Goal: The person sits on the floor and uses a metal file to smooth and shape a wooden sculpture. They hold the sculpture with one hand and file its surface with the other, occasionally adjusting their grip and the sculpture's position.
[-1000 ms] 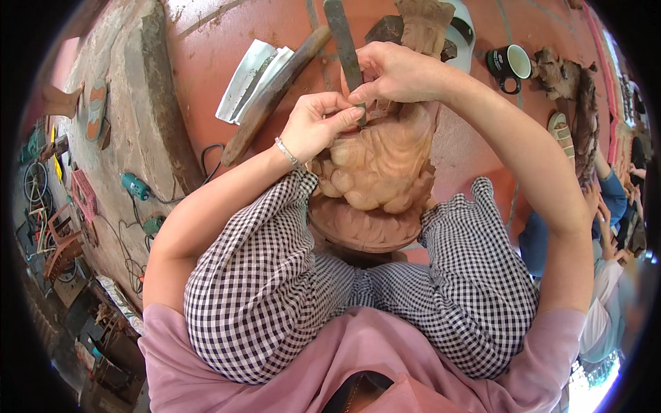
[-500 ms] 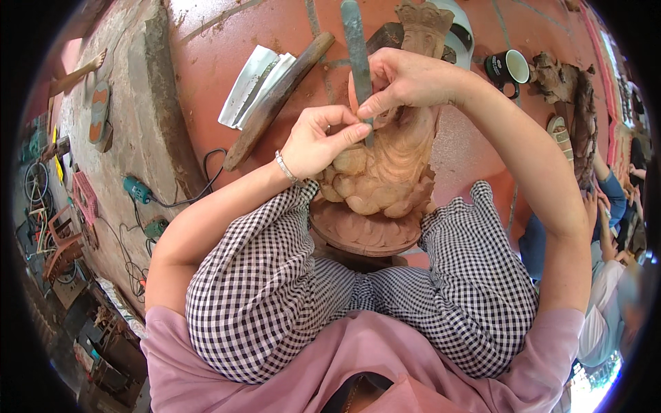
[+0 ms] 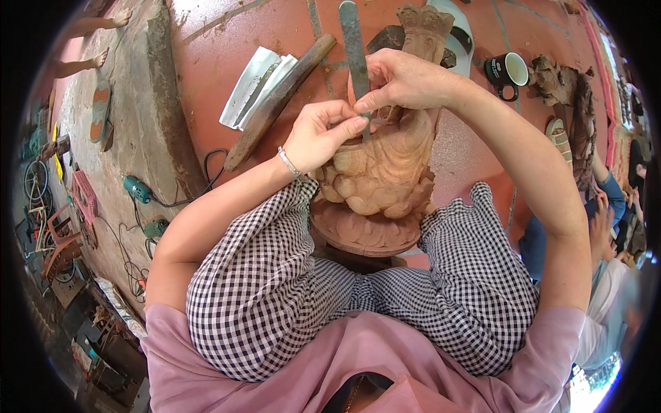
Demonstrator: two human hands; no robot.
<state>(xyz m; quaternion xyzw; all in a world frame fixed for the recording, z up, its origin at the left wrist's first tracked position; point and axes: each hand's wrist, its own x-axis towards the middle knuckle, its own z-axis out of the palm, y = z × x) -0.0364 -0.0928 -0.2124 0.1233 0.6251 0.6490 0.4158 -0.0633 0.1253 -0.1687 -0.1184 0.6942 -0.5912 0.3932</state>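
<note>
Between my knees a carved brown wooden figure (image 3: pixel 375 175) rests upright on a round carved base (image 3: pixel 368 230), its rounded lower folds toward me. A long, flat grey metal file (image 3: pixel 354 51) with a rounded far end lies across the figure's left side. My left hand (image 3: pixel 323 134) pinches the file's near end between thumb and fingers, close to the carving. My right hand (image 3: pixel 392 79) reaches over the figure and grips the file a little higher, thumb on its edge. Both hands hide part of the figure's middle, and the file's near tip is partly covered.
On the left tiled floor lie a wooden stick (image 3: pixel 279 103) and a folded white sheet (image 3: pixel 251 86). A corded green power tool (image 3: pixel 138 189) sits on the stone slab (image 3: pixel 162 103). Rightward are a dark mug (image 3: pixel 506 72) and a piece of carved wood (image 3: pixel 554 82). Other people sit at far right.
The file has slid slightly, its far end now fully showing and its near end a bit farther up the carving. My left hand shifted slightly with it. Another foot shows at the top left.
</note>
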